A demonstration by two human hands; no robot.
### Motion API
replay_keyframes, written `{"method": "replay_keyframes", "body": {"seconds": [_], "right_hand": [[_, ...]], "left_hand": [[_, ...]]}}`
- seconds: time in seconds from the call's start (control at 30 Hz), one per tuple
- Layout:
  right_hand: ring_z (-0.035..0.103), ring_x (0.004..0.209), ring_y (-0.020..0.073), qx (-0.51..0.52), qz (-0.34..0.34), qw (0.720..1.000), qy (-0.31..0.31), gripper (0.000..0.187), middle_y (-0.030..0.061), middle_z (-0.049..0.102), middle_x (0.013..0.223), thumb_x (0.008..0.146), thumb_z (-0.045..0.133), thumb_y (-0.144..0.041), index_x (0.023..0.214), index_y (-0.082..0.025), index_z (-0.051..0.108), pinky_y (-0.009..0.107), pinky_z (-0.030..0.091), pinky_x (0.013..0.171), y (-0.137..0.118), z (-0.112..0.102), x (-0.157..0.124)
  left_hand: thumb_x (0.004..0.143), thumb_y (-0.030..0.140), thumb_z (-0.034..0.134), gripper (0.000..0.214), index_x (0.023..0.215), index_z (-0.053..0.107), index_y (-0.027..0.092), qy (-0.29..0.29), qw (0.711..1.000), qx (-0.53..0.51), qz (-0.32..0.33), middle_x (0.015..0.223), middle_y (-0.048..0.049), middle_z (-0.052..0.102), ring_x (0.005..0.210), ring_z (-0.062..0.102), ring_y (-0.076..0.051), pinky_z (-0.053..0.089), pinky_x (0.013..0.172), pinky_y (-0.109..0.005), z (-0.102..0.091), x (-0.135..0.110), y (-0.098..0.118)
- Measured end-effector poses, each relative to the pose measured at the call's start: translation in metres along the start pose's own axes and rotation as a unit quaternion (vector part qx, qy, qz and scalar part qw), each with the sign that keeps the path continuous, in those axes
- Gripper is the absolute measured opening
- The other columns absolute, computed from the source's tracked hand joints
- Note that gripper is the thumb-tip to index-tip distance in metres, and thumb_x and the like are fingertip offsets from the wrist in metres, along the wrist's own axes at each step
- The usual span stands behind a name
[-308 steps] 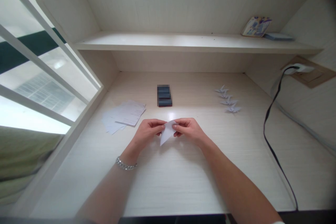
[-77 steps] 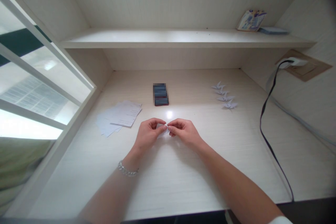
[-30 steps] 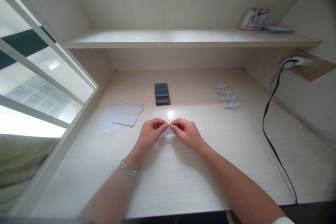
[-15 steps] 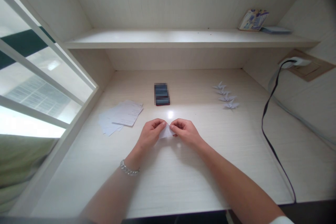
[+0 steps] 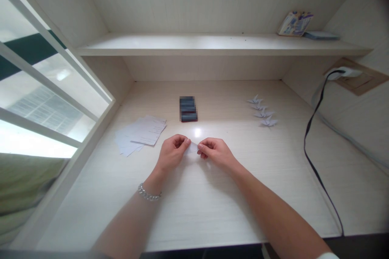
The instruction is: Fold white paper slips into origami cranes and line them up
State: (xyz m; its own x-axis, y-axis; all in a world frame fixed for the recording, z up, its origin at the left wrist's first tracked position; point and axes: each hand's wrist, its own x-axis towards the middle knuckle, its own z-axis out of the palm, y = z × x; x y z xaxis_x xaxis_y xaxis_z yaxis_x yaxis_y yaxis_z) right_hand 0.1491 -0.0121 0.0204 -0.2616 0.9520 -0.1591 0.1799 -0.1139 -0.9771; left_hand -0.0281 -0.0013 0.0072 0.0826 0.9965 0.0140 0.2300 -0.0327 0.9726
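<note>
Both hands meet over the middle of the pale wooden desk (image 5: 194, 206). My left hand (image 5: 172, 153), with a silver bracelet at the wrist, pinches the left side of a small folded piece of white paper (image 5: 192, 147). My right hand (image 5: 215, 151) pinches its right side. Most of the paper is hidden by my fingers; only a small strip shows between the fingertips. The paper is held just above the desk surface.
A loose pile of white paper sheets (image 5: 140, 132) lies left of my hands. A dark blurred rectangular object (image 5: 188, 109) sits behind them. Several folded paper cranes (image 5: 261, 110) stand in a row at the right. A black cable (image 5: 316, 137) runs down from a wall socket. A shelf above holds a small booklet (image 5: 294, 23).
Ten seconds ago the paper was a larger pointed flap hanging between my hands; now it is folded much smaller. Over the last second my fingertips have shifted slightly on it.
</note>
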Motion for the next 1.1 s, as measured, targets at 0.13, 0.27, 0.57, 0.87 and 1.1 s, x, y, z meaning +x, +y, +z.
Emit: {"method": "replay_keyframes", "body": {"seconds": [0.13, 0.27, 0.57, 0.87, 1.1], "right_hand": [[0.056, 0.056, 0.0119, -0.002, 0.002, 1.000, -0.006, 0.023, 0.0043, 0.064, 0.067, 0.079, 0.055, -0.035, 0.071, -0.015, 0.061, 0.025, 0.045, 0.057, 0.003, -0.004, 0.001], [0.056, 0.057, 0.0121, 0.025, 0.008, 1.000, 0.010, 0.022, 0.0044, 0.064, 0.069, 0.078, 0.056, -0.037, 0.074, -0.015, 0.059, 0.025, 0.045, 0.057, 0.007, -0.008, 0.004], [0.055, 0.059, 0.0121, -0.021, -0.035, 0.999, 0.005, 0.018, 0.0022, 0.062, 0.067, 0.079, 0.054, -0.032, 0.070, -0.017, 0.057, 0.025, 0.043, 0.058, 0.003, -0.003, 0.001], [0.055, 0.066, 0.0134, -0.038, -0.048, 0.998, -0.003, 0.016, 0.0024, 0.061, 0.074, 0.077, 0.053, -0.029, 0.078, -0.016, 0.062, 0.024, 0.042, 0.059, 0.002, -0.002, 0.000], [0.046, 0.056, 0.0109, -0.109, -0.035, 0.993, 0.013, 0.010, -0.0018, 0.054, 0.058, 0.069, 0.051, -0.020, 0.064, -0.016, 0.058, 0.022, 0.033, 0.050, -0.004, 0.000, 0.000]], "left_hand": [[0.074, 0.039, 0.062, 0.026, 0.076, 0.062, 0.013, 0.026, 0.999, -0.019, -0.006, 0.068, -0.0020, 0.059, 0.060, 0.051, -0.011, 0.039, 0.055, -0.021, -0.006, 0.002, 0.002], [0.073, 0.038, 0.063, 0.025, 0.076, 0.062, 0.013, 0.042, 0.998, -0.035, -0.010, 0.068, -0.0014, 0.059, 0.059, 0.050, -0.010, 0.038, 0.053, -0.021, -0.010, 0.002, 0.005], [0.073, 0.035, 0.063, 0.022, 0.075, 0.062, 0.014, 0.000, 0.999, -0.044, -0.011, 0.070, -0.0027, 0.060, 0.062, 0.051, -0.011, 0.040, 0.056, -0.021, -0.003, 0.000, 0.007], [0.075, 0.037, 0.060, 0.023, 0.073, 0.063, 0.014, -0.059, 0.998, 0.019, 0.009, 0.068, -0.0024, 0.060, 0.062, 0.051, -0.012, 0.039, 0.056, -0.022, 0.003, -0.007, 0.008], [0.070, 0.037, 0.064, 0.023, 0.068, 0.063, 0.014, -0.069, 0.997, -0.019, -0.019, 0.064, -0.0017, 0.059, 0.059, 0.050, -0.012, 0.037, 0.054, -0.022, 0.011, -0.006, 0.007]]}}
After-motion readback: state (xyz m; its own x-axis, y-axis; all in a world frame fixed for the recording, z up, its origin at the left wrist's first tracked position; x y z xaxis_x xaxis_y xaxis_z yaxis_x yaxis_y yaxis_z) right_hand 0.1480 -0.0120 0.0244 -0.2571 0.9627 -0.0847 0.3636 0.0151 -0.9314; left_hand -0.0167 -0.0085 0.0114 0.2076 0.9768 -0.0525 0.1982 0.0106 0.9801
